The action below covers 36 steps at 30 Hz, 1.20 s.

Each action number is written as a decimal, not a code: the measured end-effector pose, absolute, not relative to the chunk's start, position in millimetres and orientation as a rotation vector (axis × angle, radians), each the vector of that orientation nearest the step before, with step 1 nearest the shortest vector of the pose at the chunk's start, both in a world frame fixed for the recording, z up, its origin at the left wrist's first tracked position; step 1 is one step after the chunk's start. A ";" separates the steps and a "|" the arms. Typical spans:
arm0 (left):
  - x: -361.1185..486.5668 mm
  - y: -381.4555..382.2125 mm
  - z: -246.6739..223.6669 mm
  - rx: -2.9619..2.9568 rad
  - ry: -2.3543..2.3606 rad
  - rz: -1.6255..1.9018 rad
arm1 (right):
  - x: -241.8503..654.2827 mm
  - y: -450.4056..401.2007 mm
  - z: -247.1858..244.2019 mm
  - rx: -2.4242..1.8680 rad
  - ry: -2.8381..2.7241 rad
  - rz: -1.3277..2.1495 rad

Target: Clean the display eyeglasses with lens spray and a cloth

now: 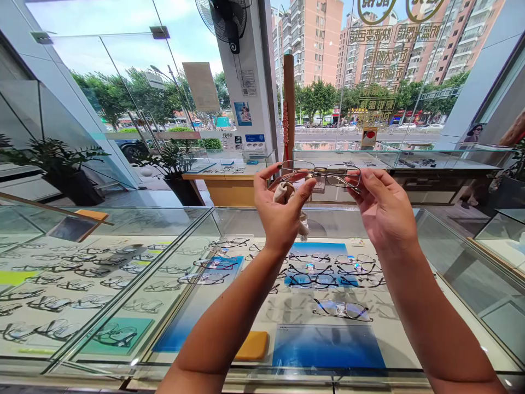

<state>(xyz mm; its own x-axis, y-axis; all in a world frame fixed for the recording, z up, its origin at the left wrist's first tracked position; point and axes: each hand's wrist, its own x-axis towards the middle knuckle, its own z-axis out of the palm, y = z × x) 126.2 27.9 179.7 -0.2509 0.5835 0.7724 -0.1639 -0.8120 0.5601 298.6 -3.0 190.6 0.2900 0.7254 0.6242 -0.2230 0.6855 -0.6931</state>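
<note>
Eyeglasses [321, 172] between both hands [281, 210] [391, 213], outer edges partly behind fingers [376, 186].

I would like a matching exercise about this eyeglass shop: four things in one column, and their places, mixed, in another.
Things:
1. Raised glasses
2. Beige cloth
3. Yellow object
4. Fan

Places:
A. High on the pillar
B. Bunched in the left hand only
C. Between the left hand and the right hand
D. Beside a blue sheet, low in the picture

Pairs: 1-C, 2-B, 3-D, 4-A.
</note>
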 end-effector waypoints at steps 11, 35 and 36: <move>118.1 10.8 204.1 1.028 0.366 1.160 | 297.7 -12.0 195.4 -0.491 -1.510 0.184; 120.9 1.4 207.6 1.104 0.535 0.863 | 304.4 -30.6 200.1 -0.504 -1.534 -0.210; 119.8 3.9 206.8 1.189 0.602 0.977 | 310.9 -33.2 202.8 -0.527 -1.537 -0.199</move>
<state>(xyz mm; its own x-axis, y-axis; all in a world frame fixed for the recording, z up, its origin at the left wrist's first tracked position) 119.8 3.9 206.8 0.4784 0.8727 0.0976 -0.3059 0.0614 0.9501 310.9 -33.2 202.8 0.0444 0.2007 0.9786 0.4438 0.8737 -0.1993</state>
